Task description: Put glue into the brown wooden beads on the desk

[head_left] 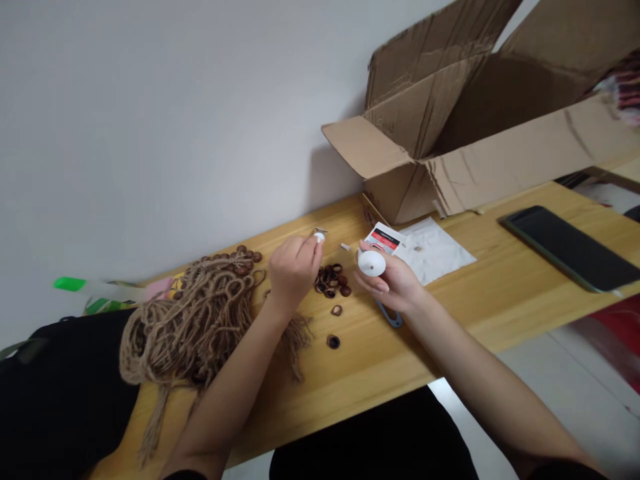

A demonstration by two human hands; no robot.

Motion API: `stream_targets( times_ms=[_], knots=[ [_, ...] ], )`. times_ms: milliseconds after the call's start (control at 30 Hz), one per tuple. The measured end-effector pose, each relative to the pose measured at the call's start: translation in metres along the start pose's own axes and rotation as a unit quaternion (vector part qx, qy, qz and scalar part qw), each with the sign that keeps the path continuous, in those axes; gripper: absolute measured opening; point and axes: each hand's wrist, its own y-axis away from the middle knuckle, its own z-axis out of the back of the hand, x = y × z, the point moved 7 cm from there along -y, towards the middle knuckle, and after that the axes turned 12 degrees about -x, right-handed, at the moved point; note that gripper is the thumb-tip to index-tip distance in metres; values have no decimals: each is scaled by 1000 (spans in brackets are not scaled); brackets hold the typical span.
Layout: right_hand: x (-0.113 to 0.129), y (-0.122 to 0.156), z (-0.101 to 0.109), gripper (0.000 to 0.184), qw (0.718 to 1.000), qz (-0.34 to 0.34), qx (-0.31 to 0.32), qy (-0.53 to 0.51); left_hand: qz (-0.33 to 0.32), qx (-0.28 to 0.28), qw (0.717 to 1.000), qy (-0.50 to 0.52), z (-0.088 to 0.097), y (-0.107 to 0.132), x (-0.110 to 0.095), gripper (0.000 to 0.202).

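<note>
Head view, left to right: I see a tangle of jute cord [193,327] strung with brown beads lying on the wooden table [450,320], and just right of it my left hand [293,270], fingers closed, pinching a small white cap [319,237] at the fingertips. Between the two hands sits a cluster of dark brown rings [331,280], with two strays nearer the table edge. My right hand [393,283] is curled around a white round-ended bottle [371,264]; beyond lie a white paper sheet [435,250], an open cardboard box [450,160] and a dark phone [565,248].
</note>
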Motion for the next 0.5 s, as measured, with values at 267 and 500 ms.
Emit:
stream_targets(
  times_ms=[267, 500],
  knots=[
    [1, 1, -2, 46, 1000, -3, 4, -3, 6, -98, 988, 123, 60, -28, -19, 6],
    [3, 3, -3, 53, 1000, -7, -19, 16, 54, -114, 978, 165, 113, -47, -34, 10]
  ],
)
